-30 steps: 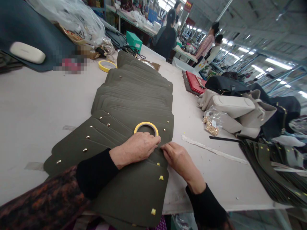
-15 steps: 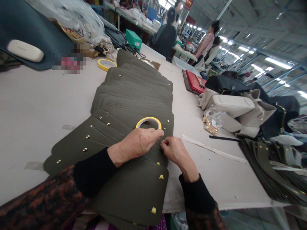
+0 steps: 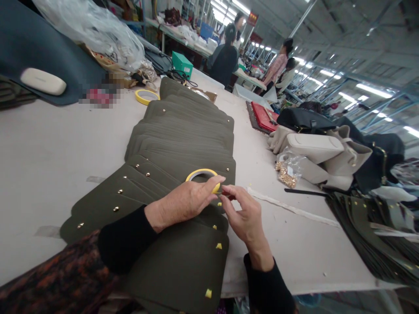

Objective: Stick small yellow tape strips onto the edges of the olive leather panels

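Observation:
My left hand (image 3: 186, 201) is closed on a roll of yellow tape (image 3: 200, 171), which tilts just above the dark olive panels (image 3: 183, 144). At the roll's right side, my right hand (image 3: 244, 209) pinches with thumb and forefinger close to the tape; whatever is between those fingertips is too small to make out. The panels lie overlapped in a long fanned row, with gold studs (image 3: 120, 192) along the left and a few on the right. Small yellow tape pieces (image 3: 219, 246) stick to the right edges of the nearest panels.
A second tape roll (image 3: 147, 97) lies at the far left by a plastic bag (image 3: 94, 35). Beige and black bags (image 3: 314, 146), a bag of gold hardware (image 3: 287, 175) and stacked olive strips (image 3: 369, 235) sit at right. Several people are farther back.
My right hand has risen from the panel edge to the tape roll, its fingers opening into a pinch. Another yellow piece now shows on a panel. The roll tilts slightly more in my left hand.

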Demonstrator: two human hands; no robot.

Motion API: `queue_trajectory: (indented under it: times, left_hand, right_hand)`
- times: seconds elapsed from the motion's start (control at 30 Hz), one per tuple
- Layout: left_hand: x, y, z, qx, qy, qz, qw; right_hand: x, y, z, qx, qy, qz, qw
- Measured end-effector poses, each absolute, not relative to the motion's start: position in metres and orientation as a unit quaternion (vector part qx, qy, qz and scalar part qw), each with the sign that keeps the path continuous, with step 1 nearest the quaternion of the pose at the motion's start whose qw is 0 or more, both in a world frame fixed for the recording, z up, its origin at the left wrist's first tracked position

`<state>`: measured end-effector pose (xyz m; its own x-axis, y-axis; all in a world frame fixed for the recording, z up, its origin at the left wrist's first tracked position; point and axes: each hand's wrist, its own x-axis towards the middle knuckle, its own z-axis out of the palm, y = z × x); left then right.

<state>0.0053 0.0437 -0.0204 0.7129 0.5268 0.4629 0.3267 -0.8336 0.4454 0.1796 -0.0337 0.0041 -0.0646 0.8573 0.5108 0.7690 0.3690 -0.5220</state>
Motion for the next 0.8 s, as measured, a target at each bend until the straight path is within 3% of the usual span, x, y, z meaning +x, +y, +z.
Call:
queue_trajectory:
  times: [0.23,0.4,0.53,0.8]
  left_hand:
    - [0.005,0.041,-0.016,0.92,0.226,0.275,0.163]
    - [0.004,0.043,-0.014,0.924,0.229,0.251,0.177]
    - [0.005,0.045,-0.014,0.927,0.244,0.256,0.127]
    - [0.012,0.045,-0.011,0.912,0.24,0.331,0.005]
  right_hand:
    - [0.177,-0.027,-0.001,-0.532,-0.774,0.009,0.344]
    - [0.174,-0.026,-0.009,-0.55,-0.75,-0.058,0.364]
    - [0.168,-0.025,-0.014,-0.583,-0.711,-0.06,0.389]
    - [0.158,-0.01,-0.008,-0.664,-0.457,0.288,0.517]
